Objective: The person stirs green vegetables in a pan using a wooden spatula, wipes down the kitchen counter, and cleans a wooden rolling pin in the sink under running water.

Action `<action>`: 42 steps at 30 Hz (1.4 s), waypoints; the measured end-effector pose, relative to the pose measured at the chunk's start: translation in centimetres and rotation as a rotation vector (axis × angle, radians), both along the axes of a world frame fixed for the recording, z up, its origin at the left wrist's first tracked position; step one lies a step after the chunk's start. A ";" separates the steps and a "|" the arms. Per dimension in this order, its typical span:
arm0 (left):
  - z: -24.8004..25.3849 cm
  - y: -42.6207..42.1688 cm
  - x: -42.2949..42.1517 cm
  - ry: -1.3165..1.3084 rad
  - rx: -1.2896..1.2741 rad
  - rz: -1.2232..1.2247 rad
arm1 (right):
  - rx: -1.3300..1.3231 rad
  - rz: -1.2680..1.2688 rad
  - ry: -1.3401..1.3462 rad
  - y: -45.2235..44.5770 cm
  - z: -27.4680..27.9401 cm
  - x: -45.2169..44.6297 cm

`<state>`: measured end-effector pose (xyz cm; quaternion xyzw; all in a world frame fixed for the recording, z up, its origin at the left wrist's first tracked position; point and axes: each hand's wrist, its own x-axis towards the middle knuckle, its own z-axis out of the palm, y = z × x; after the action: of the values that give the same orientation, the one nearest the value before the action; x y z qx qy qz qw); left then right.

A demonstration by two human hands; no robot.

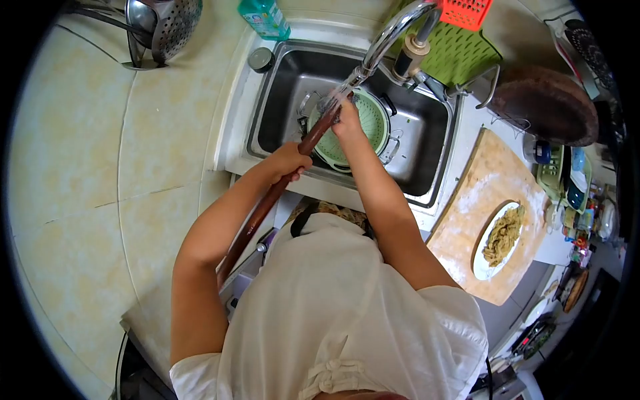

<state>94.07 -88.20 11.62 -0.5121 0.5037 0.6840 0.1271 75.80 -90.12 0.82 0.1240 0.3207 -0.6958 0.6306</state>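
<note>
A long, dark brown wooden rolling pin (257,217) slants from beside my body up over the sink. My left hand (288,163) is closed around its middle, near the sink's front edge. Close to the upper end, my right hand (347,119) grips it under the tap (393,33), where water runs onto the wood. Below the pin, a light green colander (375,123) stands in the steel sink (427,160), with wire handles of something beneath it. The pin's lower end is hidden behind my arm and shirt.
To the right lies a floury wooden board (460,220) bearing a white oval plate (479,267) of brownish food. A green bottle (265,19) and a round dark lid (261,60) stand at the sink's back left. A perforated ladle (177,33) hangs at upper left.
</note>
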 end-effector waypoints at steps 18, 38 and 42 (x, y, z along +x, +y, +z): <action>-3.2 2.6 0.0 -0.476 -1.268 -0.494 | 0.312 -0.382 0.147 -0.9 -1.7 -0.2; -3.9 5.1 5.3 -0.752 -1.364 -0.675 | 0.382 -0.290 0.112 -0.6 -4.3 1.6; -1.6 5.2 6.7 -0.486 -1.227 -0.605 | 0.347 -0.081 0.033 -0.2 -4.5 -0.1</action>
<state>100.74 -83.04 10.03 -0.4668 0.8739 0.0802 0.1089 75.73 -90.34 -3.67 0.2324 0.4409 -0.6568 0.5658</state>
